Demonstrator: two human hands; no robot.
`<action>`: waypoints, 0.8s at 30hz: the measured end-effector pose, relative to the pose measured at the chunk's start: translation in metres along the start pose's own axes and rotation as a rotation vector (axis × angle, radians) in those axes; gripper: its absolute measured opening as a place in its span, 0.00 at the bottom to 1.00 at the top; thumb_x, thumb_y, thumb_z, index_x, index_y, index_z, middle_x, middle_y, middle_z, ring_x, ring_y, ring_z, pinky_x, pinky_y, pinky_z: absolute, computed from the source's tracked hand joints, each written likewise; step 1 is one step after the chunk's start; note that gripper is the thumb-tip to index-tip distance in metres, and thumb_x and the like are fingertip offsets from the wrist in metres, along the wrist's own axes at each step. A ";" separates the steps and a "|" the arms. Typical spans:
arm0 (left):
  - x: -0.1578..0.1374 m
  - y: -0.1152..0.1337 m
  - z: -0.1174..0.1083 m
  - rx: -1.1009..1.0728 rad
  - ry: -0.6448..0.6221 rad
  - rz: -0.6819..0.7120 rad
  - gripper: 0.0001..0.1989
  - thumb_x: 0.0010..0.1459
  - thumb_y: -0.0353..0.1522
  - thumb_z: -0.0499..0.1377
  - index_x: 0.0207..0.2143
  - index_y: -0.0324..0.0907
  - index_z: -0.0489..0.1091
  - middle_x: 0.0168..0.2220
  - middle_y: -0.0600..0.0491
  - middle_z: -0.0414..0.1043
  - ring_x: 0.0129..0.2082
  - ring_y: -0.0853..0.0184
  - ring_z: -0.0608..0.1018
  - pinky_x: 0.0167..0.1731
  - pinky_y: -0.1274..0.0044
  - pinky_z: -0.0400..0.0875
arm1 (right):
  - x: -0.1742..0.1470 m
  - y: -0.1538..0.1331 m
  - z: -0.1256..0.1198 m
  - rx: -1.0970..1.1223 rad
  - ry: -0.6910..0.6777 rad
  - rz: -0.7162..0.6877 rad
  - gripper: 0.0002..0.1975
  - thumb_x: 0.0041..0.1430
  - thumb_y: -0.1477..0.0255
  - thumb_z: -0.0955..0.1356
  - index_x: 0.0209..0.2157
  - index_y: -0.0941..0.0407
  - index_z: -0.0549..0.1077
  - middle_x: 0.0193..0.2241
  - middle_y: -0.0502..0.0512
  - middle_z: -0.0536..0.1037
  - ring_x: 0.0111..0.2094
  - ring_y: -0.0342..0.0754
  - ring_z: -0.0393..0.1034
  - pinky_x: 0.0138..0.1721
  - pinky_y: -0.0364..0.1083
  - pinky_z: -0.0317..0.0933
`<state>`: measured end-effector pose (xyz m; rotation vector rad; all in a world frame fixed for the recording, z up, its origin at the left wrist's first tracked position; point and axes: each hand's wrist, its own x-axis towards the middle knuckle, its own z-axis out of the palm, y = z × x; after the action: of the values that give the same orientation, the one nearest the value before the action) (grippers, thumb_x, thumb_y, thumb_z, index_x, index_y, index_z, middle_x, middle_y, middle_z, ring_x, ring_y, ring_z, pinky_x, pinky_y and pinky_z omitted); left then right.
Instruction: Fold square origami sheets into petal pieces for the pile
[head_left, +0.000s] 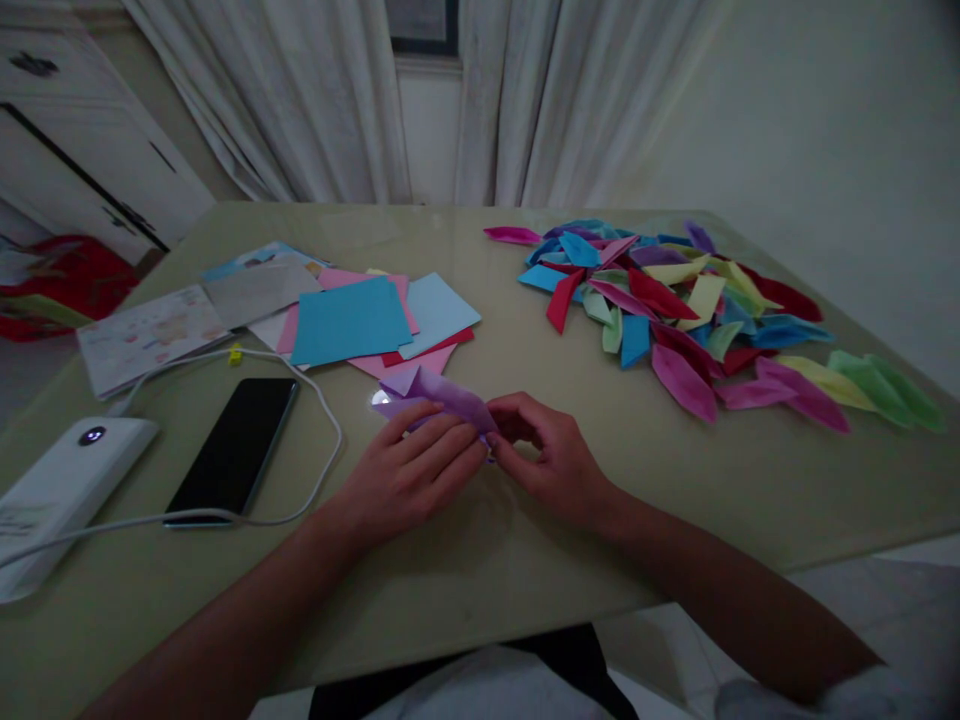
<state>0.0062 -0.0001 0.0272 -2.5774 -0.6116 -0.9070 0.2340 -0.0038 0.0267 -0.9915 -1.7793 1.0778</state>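
A partly folded purple sheet of origami paper [450,393] is at the middle of the table, between my two hands. My left hand [424,465] lies over its near side, fingers together and closed on the paper. At the paper's right end, my right hand [551,455] pinches the corner between thumb and fingers. The purple paper's far flap stands up from the rest. My left fingers hide part of its near edge.
Square coloured sheets [352,322] lie stacked beyond my left hand. Many folded paper pieces [660,290] are heaped at the back right. A black phone [236,445], a white power bank [82,490] and its looping cable [334,425] lie at the left.
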 end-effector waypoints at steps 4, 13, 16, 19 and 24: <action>0.002 0.000 0.000 0.008 0.005 -0.019 0.09 0.73 0.24 0.57 0.48 0.39 0.77 0.42 0.49 0.85 0.41 0.61 0.83 0.51 0.66 0.73 | -0.001 0.000 0.001 -0.053 0.040 -0.041 0.10 0.68 0.76 0.71 0.49 0.54 0.75 0.41 0.55 0.84 0.38 0.47 0.82 0.42 0.46 0.77; -0.002 0.001 0.002 -0.025 0.000 -0.070 0.07 0.73 0.24 0.58 0.47 0.39 0.76 0.45 0.48 0.86 0.45 0.60 0.83 0.56 0.64 0.72 | -0.001 0.002 0.001 -0.034 0.086 -0.017 0.09 0.68 0.75 0.71 0.49 0.54 0.76 0.41 0.54 0.83 0.38 0.46 0.81 0.42 0.45 0.77; -0.004 0.001 0.004 -0.073 0.007 -0.099 0.07 0.72 0.24 0.59 0.48 0.39 0.76 0.45 0.48 0.86 0.46 0.60 0.84 0.57 0.64 0.71 | -0.001 0.000 0.000 0.012 0.119 0.000 0.09 0.67 0.74 0.72 0.49 0.54 0.76 0.41 0.54 0.83 0.38 0.46 0.81 0.43 0.45 0.77; -0.005 0.001 0.007 -0.103 0.017 -0.142 0.06 0.71 0.24 0.61 0.47 0.40 0.76 0.44 0.50 0.85 0.44 0.61 0.84 0.57 0.64 0.71 | 0.000 0.000 0.001 0.038 0.140 -0.004 0.09 0.67 0.74 0.72 0.48 0.53 0.76 0.41 0.54 0.83 0.39 0.46 0.81 0.43 0.46 0.77; -0.008 0.002 0.004 -0.124 0.020 -0.161 0.09 0.71 0.24 0.62 0.52 0.39 0.76 0.48 0.47 0.85 0.49 0.59 0.84 0.60 0.62 0.71 | -0.001 0.001 0.001 0.017 0.182 -0.020 0.08 0.67 0.75 0.71 0.47 0.53 0.77 0.40 0.53 0.83 0.37 0.46 0.80 0.42 0.46 0.77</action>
<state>0.0038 -0.0019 0.0187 -2.6543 -0.7904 -1.0511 0.2341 -0.0049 0.0248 -1.0256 -1.6267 0.9568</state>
